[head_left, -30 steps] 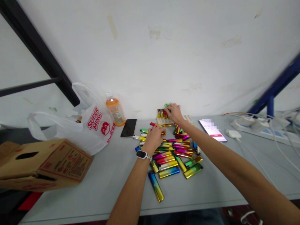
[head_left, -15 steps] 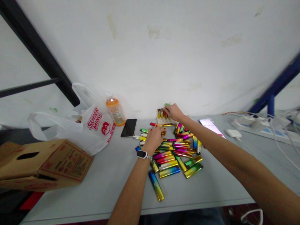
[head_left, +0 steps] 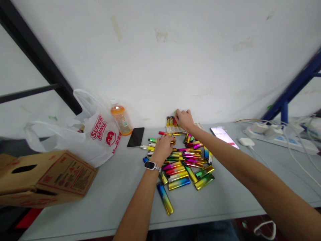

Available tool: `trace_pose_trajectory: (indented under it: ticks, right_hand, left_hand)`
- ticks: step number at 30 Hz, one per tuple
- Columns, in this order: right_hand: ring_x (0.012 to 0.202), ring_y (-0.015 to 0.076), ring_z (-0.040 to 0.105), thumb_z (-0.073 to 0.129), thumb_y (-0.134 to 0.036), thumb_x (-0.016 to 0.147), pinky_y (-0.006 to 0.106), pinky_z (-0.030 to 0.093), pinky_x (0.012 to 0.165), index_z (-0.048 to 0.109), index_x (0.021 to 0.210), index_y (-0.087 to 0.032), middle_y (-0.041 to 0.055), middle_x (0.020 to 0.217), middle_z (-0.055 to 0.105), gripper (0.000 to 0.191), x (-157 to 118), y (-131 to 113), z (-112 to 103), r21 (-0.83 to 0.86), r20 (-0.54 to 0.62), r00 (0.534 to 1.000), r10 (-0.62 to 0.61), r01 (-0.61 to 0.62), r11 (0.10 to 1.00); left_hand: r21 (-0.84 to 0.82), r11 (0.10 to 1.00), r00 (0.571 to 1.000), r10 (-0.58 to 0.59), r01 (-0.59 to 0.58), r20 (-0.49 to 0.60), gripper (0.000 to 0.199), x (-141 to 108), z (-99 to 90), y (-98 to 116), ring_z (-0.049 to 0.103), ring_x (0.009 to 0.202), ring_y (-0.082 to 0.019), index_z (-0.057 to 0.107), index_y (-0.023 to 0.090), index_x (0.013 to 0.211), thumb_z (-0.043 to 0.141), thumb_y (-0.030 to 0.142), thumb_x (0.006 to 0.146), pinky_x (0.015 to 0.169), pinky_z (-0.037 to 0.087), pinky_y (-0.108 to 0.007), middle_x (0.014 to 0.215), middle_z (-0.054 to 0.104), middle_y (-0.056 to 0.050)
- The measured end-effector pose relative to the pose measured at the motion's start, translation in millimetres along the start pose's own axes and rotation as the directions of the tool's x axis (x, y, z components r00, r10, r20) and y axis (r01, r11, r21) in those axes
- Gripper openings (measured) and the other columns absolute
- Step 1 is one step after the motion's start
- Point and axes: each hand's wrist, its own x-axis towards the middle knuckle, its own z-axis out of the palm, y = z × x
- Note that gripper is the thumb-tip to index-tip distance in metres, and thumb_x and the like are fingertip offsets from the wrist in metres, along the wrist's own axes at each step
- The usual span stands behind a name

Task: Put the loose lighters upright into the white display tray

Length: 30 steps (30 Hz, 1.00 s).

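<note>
A spread of shiny, many-coloured lighters (head_left: 178, 170) lies on the grey desk. My left hand (head_left: 163, 147), wearing a watch, rests over the pile's upper left with fingers closed round a gold-looking lighter (head_left: 173, 143), mostly covered by them. Against the wall stands a pale tray with holes (head_left: 171, 129), where a few lighters (head_left: 168, 121) stand upright in a row at the left end. At that row my right hand (head_left: 185, 119) reaches down, fingers pinched on a lighter whose greenish end barely shows; the rest is behind my fingers.
Left of the pile are a black phone (head_left: 136, 137), an orange drink bottle (head_left: 121, 118), a white plastic bag (head_left: 101, 140) and a cardboard box (head_left: 65, 177). On the right lie a lit phone (head_left: 225, 137), a white charger (head_left: 246, 142) and a power strip (head_left: 281, 138) with cables.
The whole view has shifted slightly. My right hand has tilted a little at the tray, its fingers still by the upright lighters. My left hand stays over the pile.
</note>
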Motion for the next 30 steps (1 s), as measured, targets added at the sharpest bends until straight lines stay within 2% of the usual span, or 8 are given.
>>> trace_pose_trajectory:
  ticks: [6, 12, 17, 20, 23, 25, 27, 30]
  right_hand:
    - [0.092, 0.0288, 0.061, 0.047, -0.032, 0.096, 0.039, 0.028, 0.087, 0.058, 0.102, -0.017, 0.0134, 0.094, 0.073, 0.020, -8.1, -0.8, -2.9, 0.110, -0.106, 0.991, 0.077, -0.065, 0.992]
    - [0.077, 0.0220, 0.061, 0.048, -0.032, 0.094, 0.036, 0.032, 0.083, 0.060, 0.084, -0.020, 0.0040, 0.073, 0.068, 0.020, -50.3, -2.9, -21.1, 0.320, -0.121, 0.981, 0.151, -0.105, 0.942]
    - [0.064, 0.0178, 0.058, 0.051, -0.033, 0.091, 0.033, 0.039, 0.075, 0.058, 0.077, -0.021, -0.0001, 0.064, 0.062, 0.020, -92.1, -2.4, -33.6, 0.559, -0.155, 0.953, 0.260, -0.132, 0.819]
    - [0.061, 0.0174, 0.054, 0.052, -0.038, 0.091, 0.031, 0.040, 0.064, 0.054, 0.072, -0.023, -0.0008, 0.062, 0.057, 0.024, -108.3, -3.0, -34.8, 0.704, -0.145, 0.935, 0.324, -0.132, 0.698]
    - [0.060, 0.0176, 0.053, 0.052, -0.043, 0.091, 0.031, 0.041, 0.060, 0.055, 0.075, -0.024, -0.0012, 0.062, 0.055, 0.025, -118.9, -5.5, -34.1, 0.795, -0.086, 0.936, 0.342, -0.143, 0.590]
    - [0.062, 0.0180, 0.054, 0.055, -0.043, 0.090, 0.031, 0.042, 0.061, 0.060, 0.089, -0.023, -0.0012, 0.066, 0.056, 0.021, -124.2, -8.1, -33.9, 0.824, -0.076, 0.934, 0.348, -0.138, 0.549]
    - [0.067, 0.0187, 0.056, 0.057, -0.044, 0.089, 0.032, 0.044, 0.064, 0.061, 0.102, -0.023, 0.0000, 0.073, 0.059, 0.025, -128.1, -10.7, -34.2, 0.840, -0.071, 0.939, 0.338, -0.126, 0.527]
    - [0.068, 0.0182, 0.055, 0.059, -0.049, 0.087, 0.031, 0.043, 0.062, 0.062, 0.104, -0.023, 0.0005, 0.075, 0.059, 0.032, -130.3, -13.1, -33.9, 0.882, 0.010, 0.964, 0.267, -0.134, 0.452]
  left_hand:
    - [0.017, 0.999, 0.999, 0.032, -0.032, -0.012, 0.028, 5.9, 0.5, -2.7, 0.056, 0.118, -0.029, 0.071, 0.024, 0.105, 0.058, 0.010, 0.084, 0.099, 0.042, -0.045, 0.119, 0.067, -0.008]
    - [0.029, 0.996, 0.996, 0.087, -0.087, 0.004, 0.031, 14.4, 4.2, -2.6, 0.057, 0.119, -0.031, 0.071, 0.022, 0.108, 0.059, 0.012, 0.082, 0.101, 0.041, -0.047, 0.118, 0.069, -0.009]
    - [-0.013, 0.993, 0.992, 0.119, -0.120, -0.046, 0.029, 17.3, 5.6, 0.4, 0.060, 0.114, -0.028, 0.071, 0.021, 0.107, 0.058, 0.010, 0.083, 0.103, 0.040, -0.046, 0.114, 0.072, -0.009]
    - [-0.172, 0.972, 0.977, 0.128, -0.157, -0.169, 0.022, 18.4, 1.4, 3.7, 0.063, 0.106, -0.023, 0.070, 0.020, 0.103, 0.061, 0.012, 0.085, 0.100, 0.045, -0.040, 0.109, 0.073, -0.007]
    - [-0.440, 0.874, 0.933, 0.037, -0.204, -0.357, 0.016, 17.6, 0.2, 7.7, 0.067, 0.098, -0.020, 0.066, 0.020, 0.100, 0.066, 0.018, 0.084, 0.093, 0.052, -0.035, 0.104, 0.073, -0.005]
    - [-0.620, 0.746, 0.900, -0.065, -0.243, -0.430, 0.019, 15.6, 3.4, 10.9, 0.069, 0.094, -0.019, 0.063, 0.019, 0.100, 0.070, 0.026, 0.083, 0.089, 0.054, -0.033, 0.101, 0.073, -0.005]
    - [-0.765, 0.584, 0.885, -0.160, -0.272, -0.437, 0.026, 13.5, 8.5, 14.6, 0.071, 0.091, -0.018, 0.060, 0.019, 0.100, 0.072, 0.032, 0.082, 0.085, 0.056, -0.033, 0.100, 0.073, -0.006]
    - [-0.878, 0.389, 0.873, -0.278, -0.279, -0.401, 0.035, 12.5, 14.5, 19.4, 0.072, 0.083, -0.017, 0.057, 0.018, 0.097, 0.077, 0.037, 0.076, 0.077, 0.058, -0.030, 0.092, 0.073, -0.005]
